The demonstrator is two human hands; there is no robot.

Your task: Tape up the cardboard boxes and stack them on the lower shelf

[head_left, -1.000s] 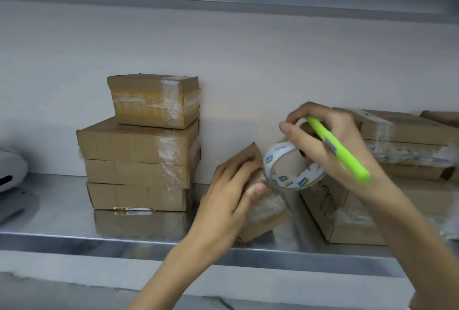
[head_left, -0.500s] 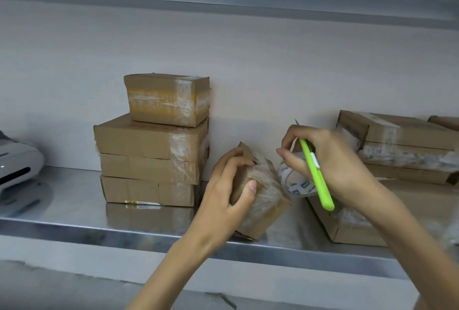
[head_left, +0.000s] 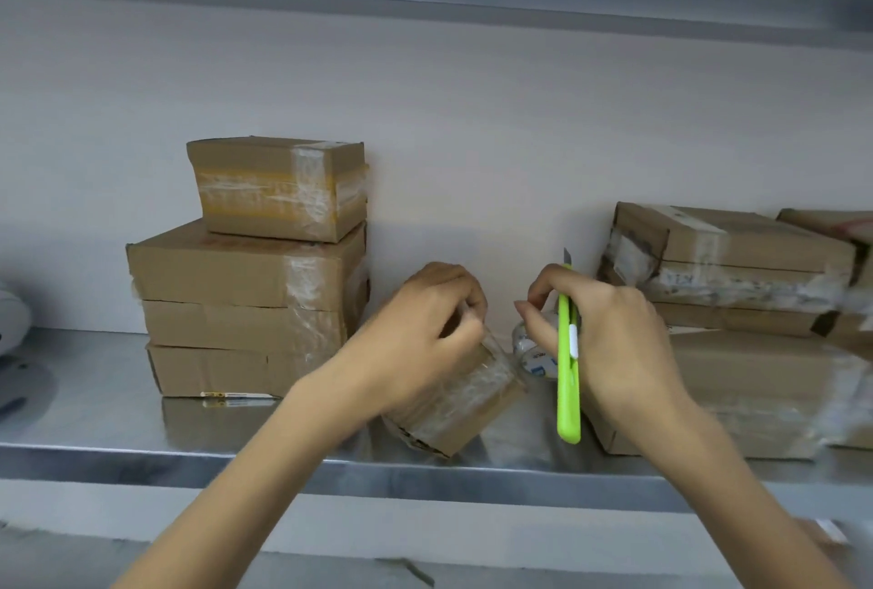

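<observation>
No text readable anywhere. Tape roll (head_left: 536, 359): blue logo patches on core, too small to make out. Right-hand box (head_left: 737, 277): dark handwritten marks under tape, blurred. Left stack (head_left: 236, 277): faint red print, white label strip (head_left: 236, 395) at base, illegible.

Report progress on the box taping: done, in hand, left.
Done: a stack of taped boxes stands at the left of the shelf. In hand: the left hand grips a tilted small box, partly wrapped; the right hand holds the green cutter and tape roll beside it. Left, likely: cutting the tape, stacking this box.
</observation>
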